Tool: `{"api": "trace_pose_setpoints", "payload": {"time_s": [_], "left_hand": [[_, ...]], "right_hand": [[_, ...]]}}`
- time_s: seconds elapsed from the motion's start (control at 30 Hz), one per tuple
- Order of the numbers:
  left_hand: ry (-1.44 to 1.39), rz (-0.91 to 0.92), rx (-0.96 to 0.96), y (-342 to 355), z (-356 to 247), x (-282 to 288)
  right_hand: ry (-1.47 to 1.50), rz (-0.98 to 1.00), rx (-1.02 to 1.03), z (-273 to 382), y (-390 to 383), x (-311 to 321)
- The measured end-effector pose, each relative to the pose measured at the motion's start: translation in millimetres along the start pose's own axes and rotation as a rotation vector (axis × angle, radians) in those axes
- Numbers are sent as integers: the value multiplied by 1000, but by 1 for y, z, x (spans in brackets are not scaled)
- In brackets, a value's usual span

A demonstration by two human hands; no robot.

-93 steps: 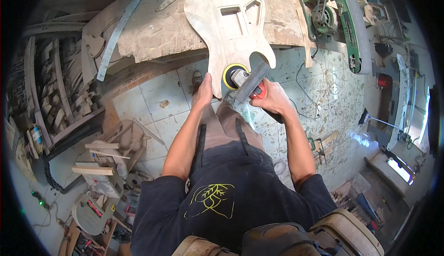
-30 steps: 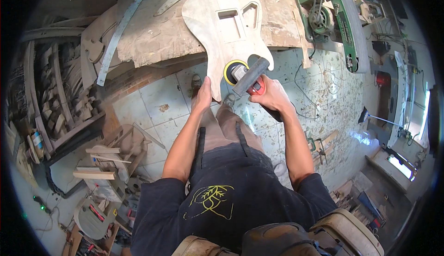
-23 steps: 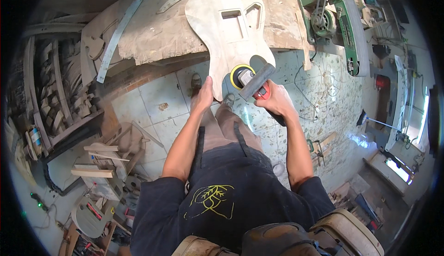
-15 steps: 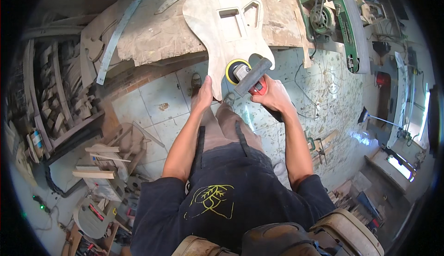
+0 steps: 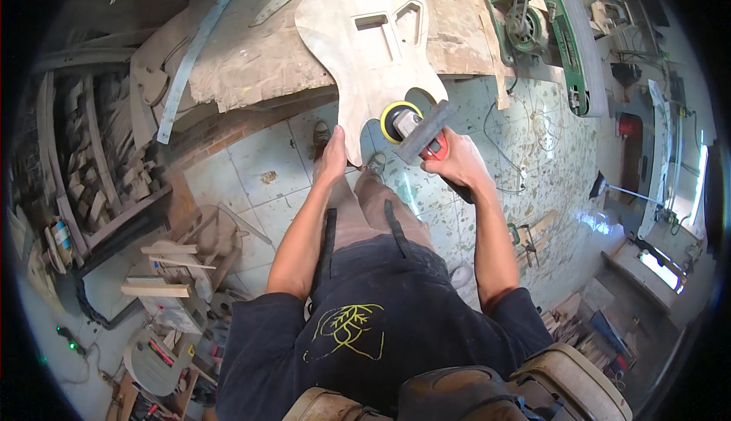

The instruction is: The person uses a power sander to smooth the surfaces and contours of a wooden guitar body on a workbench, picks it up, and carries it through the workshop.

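Partly hidden sander point(image 5: 415, 125) under right hand point(image 5: 457, 164)

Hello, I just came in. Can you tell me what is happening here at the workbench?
A person stands at a rough wooden workbench and works on an unfinished wooden guitar body that overhangs its edge. The right hand holds a power sander with a yellow-rimmed disc against the body's lower edge. The left hand steadies the lower tip of the body. A green machine stands to the right.
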State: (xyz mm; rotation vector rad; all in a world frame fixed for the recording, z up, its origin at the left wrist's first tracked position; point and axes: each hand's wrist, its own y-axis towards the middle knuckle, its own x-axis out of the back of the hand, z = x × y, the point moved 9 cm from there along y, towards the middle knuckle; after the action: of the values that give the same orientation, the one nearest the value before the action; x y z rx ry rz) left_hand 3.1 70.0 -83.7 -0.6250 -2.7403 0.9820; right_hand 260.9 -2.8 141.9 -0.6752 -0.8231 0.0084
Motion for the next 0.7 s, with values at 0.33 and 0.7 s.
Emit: {"api": "trace_pose_setpoints", "payload": {"time_s": [0.33,0.7], "left_hand": [[181,-7,11,-1,1,2],[99,48,5,-2,-7,-4]], "right_hand": [[-21,70,-30,-19,-11,-13],[-5,12,96,3,24,0]]}}
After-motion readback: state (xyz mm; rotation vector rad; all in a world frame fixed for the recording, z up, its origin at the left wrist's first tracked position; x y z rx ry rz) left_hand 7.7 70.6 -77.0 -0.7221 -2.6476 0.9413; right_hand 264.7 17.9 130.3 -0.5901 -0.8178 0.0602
